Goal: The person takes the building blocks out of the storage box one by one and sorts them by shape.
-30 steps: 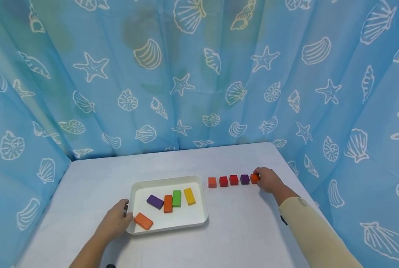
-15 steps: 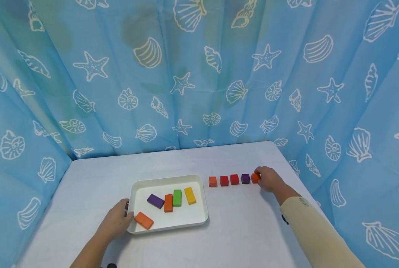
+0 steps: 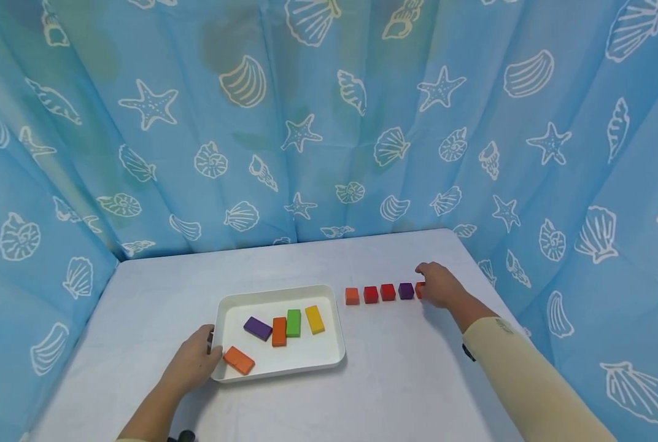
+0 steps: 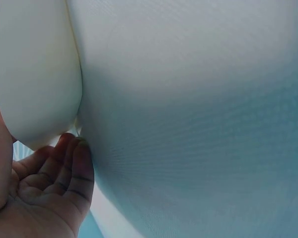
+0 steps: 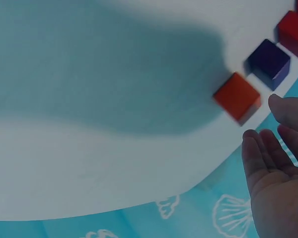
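Observation:
My left hand point(image 3: 191, 361) grips the left side of a white tray point(image 3: 307, 353), thumb at the rim and fingers along the outer wall. The left wrist view shows those fingers curled at the tray's underside edge point(image 4: 37, 74). My right hand point(image 3: 441, 286) is just above an orange cube point(image 5: 236, 96) at the right end of a row on the table. Its thumb and fingers are spread apart with nothing between them, and a gap separates them from the cube in the right wrist view. A purple cube point(image 3: 406, 291) stands beside the orange one.
Two red cubes point(image 3: 387, 292) and a lighter orange cube point(image 3: 352, 296) continue the row leftward. In the tray lie a purple block point(image 3: 258, 328), a green block point(image 3: 293, 323), a yellow block point(image 3: 315, 319) and two orange blocks point(image 3: 239, 360). Shell-patterned curtains point(image 3: 318, 153) surround the white table point(image 3: 395, 374).
My right hand has let go of the orange cube and lifted slightly away from it; earlier its fingers were on the cube. The left hand keeps its hold on the tray.

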